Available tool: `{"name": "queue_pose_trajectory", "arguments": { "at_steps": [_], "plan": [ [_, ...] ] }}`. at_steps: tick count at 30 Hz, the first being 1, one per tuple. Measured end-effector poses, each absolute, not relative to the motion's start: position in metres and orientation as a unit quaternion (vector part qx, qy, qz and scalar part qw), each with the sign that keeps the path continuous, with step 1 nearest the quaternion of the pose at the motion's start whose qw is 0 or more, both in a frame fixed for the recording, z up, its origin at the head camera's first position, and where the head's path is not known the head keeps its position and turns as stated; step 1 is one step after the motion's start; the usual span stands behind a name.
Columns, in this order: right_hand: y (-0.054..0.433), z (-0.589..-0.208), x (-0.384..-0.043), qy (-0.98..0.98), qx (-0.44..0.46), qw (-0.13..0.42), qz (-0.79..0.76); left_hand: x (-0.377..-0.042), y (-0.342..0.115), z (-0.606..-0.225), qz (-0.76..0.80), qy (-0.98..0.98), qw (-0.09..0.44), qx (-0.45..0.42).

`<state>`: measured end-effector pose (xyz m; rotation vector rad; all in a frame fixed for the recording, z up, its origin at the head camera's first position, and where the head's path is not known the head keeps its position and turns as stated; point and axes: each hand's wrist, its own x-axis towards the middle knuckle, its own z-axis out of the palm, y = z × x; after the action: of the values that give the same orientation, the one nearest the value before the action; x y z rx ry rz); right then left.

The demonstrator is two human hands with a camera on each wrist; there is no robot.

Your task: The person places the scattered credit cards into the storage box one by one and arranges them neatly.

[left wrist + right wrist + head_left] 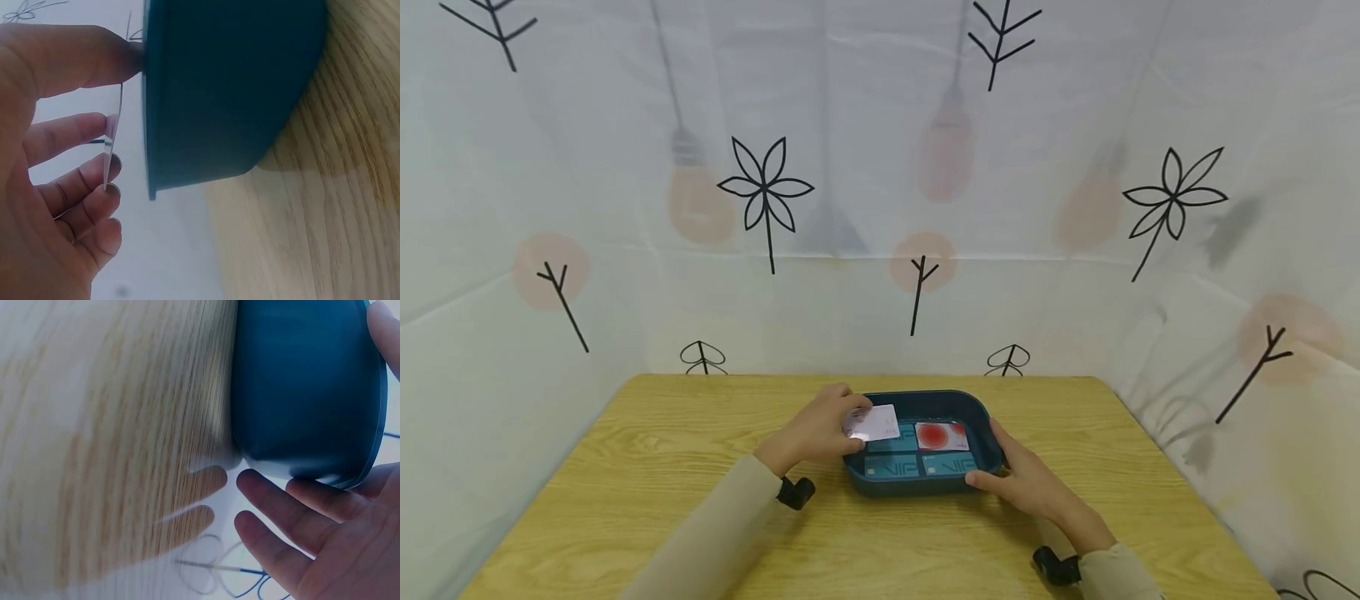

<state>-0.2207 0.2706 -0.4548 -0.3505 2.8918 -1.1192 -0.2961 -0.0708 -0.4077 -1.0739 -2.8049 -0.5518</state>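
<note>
My left hand (816, 429) pinches a white card (880, 423) between thumb and fingers, above the left end of a dark teal plastic tray (910, 487). In the left wrist view the card (114, 134) shows edge-on beside the tray's rim. Inside the tray lie three teal cards, two of them lettered VIP (947, 463), and a white card with a red circle (934, 436). The held card partly covers the back-left teal card (907, 437). At the tray's right end rests my right hand (1037, 483), thumb at the near rim, fingers extended along the side.
The tray stands on a wood-grain table (662, 483). Behind and at both sides hangs a pale cloth (850, 317) printed with plants and bulbs. Each wrist wears a black camera (796, 493).
</note>
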Motion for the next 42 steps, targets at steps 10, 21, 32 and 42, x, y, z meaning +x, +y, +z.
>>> {"name": "queue_pose_trajectory", "arguments": {
  "at_steps": [10,21,32,42],
  "plan": [
    [0.272,-0.456,-0.222,0.929,-0.112,0.010,-0.353,-0.312,-0.051,-0.413,-0.146,-0.924,0.010,-0.354],
    [0.272,-0.456,-0.221,0.932,-0.112,0.006,-0.346,-0.319,-0.033,-0.419,-0.121,-0.928,-0.016,-0.352],
    [0.273,-0.457,-0.222,0.935,-0.113,0.003,-0.336,-0.324,-0.023,-0.425,-0.076,-0.933,-0.022,-0.350],
    [0.273,-0.458,-0.222,0.935,-0.114,0.003,-0.335,-0.324,-0.017,-0.427,-0.043,-0.939,-0.035,-0.341]
  ]
}}
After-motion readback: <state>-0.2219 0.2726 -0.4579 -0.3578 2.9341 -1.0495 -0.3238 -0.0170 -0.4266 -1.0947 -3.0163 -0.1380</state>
